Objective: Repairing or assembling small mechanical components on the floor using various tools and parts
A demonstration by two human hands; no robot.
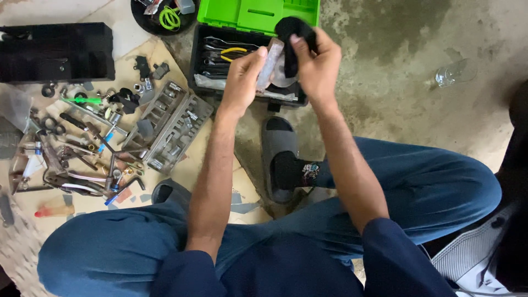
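My left hand [243, 77] grips a flat, worn grey metal piece [270, 61] held upright in front of me. My right hand [316, 63] presses a black cloth [292, 30] against the top of that piece. Both hands hover over an open toolbox [204, 61] with a black body and a bright green lid [258, 14]. Inside it lie pliers with yellow handles [233, 52] and several metal tools.
A grey socket tray [170, 125] and a heap of loose hand tools [82, 148] lie on cardboard at the left. A black case [55, 52] sits at top left, a round black tray [162, 16] at top. My sandalled foot [280, 157] rests on concrete. A clear glass [454, 72] lies at right.
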